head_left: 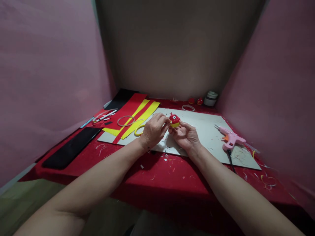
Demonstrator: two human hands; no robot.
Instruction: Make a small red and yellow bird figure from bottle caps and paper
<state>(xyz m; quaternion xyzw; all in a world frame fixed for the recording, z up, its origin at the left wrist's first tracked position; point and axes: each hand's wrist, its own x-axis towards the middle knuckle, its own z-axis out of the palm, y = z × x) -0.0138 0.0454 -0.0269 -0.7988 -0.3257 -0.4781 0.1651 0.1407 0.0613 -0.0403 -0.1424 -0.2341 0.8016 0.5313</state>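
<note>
Above the white board I hold a small bird figure, red on top and yellow below, with a white eye and a little red crest. My right hand supports it from below and from the right, fingers curled against its yellow base. From the left, my left hand pinches at the figure's side, where a tiny pale bit shows at the fingertips. Whether that bit is fixed to the bird I cannot tell. Close to my left wrist lies a yellow ring-shaped handle or roll, partly hidden.
A pink glue gun lies at the right, its black cord toward me. Red sheets, yellow strips, a clear ring and a black phone-like slab are left. Behind stand a pale jar and small red figures. Scraps litter the red cloth.
</note>
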